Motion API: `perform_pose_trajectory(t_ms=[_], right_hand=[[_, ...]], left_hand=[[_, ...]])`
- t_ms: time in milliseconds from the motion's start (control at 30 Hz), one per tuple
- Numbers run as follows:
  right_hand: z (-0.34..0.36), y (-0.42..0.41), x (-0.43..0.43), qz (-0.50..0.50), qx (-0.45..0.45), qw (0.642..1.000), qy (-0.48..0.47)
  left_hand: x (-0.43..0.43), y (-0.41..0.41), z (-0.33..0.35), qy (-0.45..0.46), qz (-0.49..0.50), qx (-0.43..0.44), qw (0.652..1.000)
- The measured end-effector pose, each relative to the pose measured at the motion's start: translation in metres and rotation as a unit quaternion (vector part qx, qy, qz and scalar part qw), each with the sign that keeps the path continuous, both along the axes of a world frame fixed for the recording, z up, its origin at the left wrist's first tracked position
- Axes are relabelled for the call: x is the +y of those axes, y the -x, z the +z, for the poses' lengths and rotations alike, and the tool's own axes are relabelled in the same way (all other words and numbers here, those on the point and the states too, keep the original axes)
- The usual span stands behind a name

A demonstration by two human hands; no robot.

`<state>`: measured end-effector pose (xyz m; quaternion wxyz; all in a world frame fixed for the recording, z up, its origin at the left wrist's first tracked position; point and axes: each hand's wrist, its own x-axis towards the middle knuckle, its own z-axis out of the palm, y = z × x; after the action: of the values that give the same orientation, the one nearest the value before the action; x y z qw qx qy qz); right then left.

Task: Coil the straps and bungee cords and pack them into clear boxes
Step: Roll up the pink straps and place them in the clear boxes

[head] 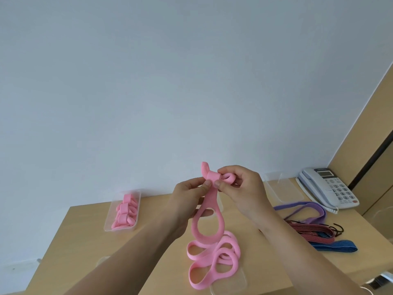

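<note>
**A:** Both hands are up at chest height. The long pink flat elastic strap (210, 196) hangs between them, with its top end wound into a small tight roll.

**B:** Look at the right grip (244, 188). Thumb and fingers are clamped on that roll, and I'd say they're placed to turn it. The left grip (187, 201) pinches the band just beneath, thumb against forefinger. That reads to me as a brake, feeding the strap in flat.

**A:** So the roll sits right at the fingertips and the rest of the strap lies below the grip?

**B:** Yes, it drops in one open loop between the wrists. From there it runs into a loose heap of loops on the pale wooden tabletop (85, 241). The heap partly overlaps a clear plastic piece (240, 282) at the near edge, but I can't tell whether that's a box or a lid.

**A:** Why hold it so high?

**B:** My guess is that the hanging weight pulls the band straight, so it winds without twists.

**A:** Far left there's a clear rectangular box (108, 220) holding pink coils, which looks like where this one will go.

**B:** An empty clear box (282, 188) waits at the back right. Near it lie a purple strap (308, 209), red-and-black striped bungee cords (308, 231) and a blue striped strap (336, 245), all uncoiled.

**A:** Plenty left, then.
</note>
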<state>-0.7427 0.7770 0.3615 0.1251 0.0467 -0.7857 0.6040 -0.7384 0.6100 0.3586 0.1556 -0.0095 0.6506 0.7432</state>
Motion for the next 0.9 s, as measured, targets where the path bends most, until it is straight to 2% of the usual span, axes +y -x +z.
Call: perform_pose_trajectory(t_ms=[400,600,767,900], right_hand=[[-0.001,0.001,0.001,-0.013,0.058,0.997,-0.045],[-0.007,0.002,-0.001,-0.022,0.075,0.995,-0.056],[-0.011,0.002,-0.002,-0.019,0.164,0.972,-0.166],[-0.012,0.004,-0.001,-0.017,0.218,0.953,-0.21]], left_hand=[[-0.003,0.003,0.003,-0.002,-0.025,0.026,0.999],[-0.004,0.005,0.005,0.011,-0.062,-0.015,0.998],[-0.002,0.008,0.002,-0.036,-0.044,-0.056,0.997],[-0.003,0.007,0.003,-0.05,-0.042,-0.055,0.996]])
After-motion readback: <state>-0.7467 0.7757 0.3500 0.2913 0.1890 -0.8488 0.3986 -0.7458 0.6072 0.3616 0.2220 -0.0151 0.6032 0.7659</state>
